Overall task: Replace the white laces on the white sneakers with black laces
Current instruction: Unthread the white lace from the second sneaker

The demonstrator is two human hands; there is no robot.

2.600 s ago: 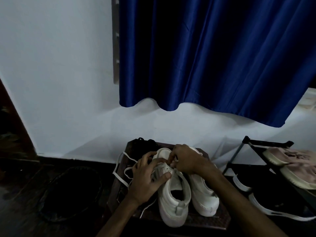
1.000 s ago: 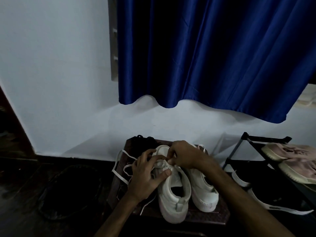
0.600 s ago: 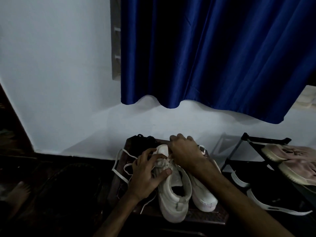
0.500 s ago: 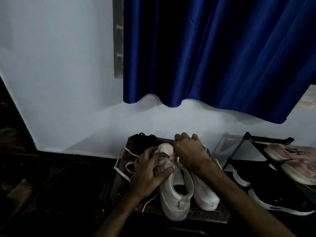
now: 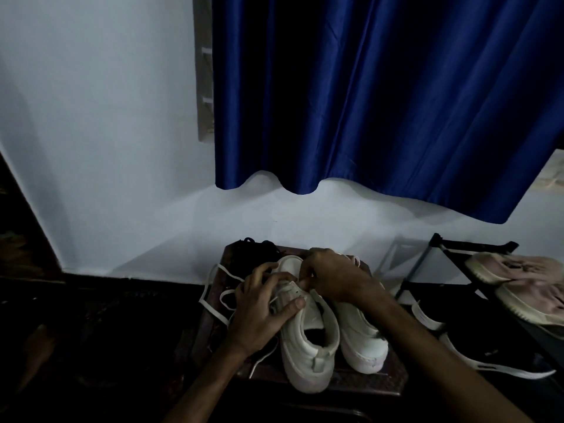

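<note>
Left hand point(image 5: 259, 306), right hand point(image 5: 332, 277) on sneaker point(image 5: 308, 343)

2 white sneakers stand upright, side by side & touching, on dark stool point(image 5: 372, 384), heels twd camera, toes twd wall.

L sneaker point(image 5: 308, 346): chunky sole, heel tab, tongue up, opening dark. L hand point(image 5: 262, 309) grips its left side w/ thumb across the upper. R hand point(image 5: 332, 279) curls fingers at the front eyelet rows; what they pinch is too dim to tell.

R sneaker point(image 5: 361, 337): front half hidden under R hand & wrist. A pale lace loop shows past the knuckles at toe end.

White lace point(image 5: 213, 312): loose, flat, looping over stool's left edge, just beside L sneaker.

Black laces point(image 5: 259, 247): dark heap at stool's far-left corner, just beyond L sneaker's toe.
</note>
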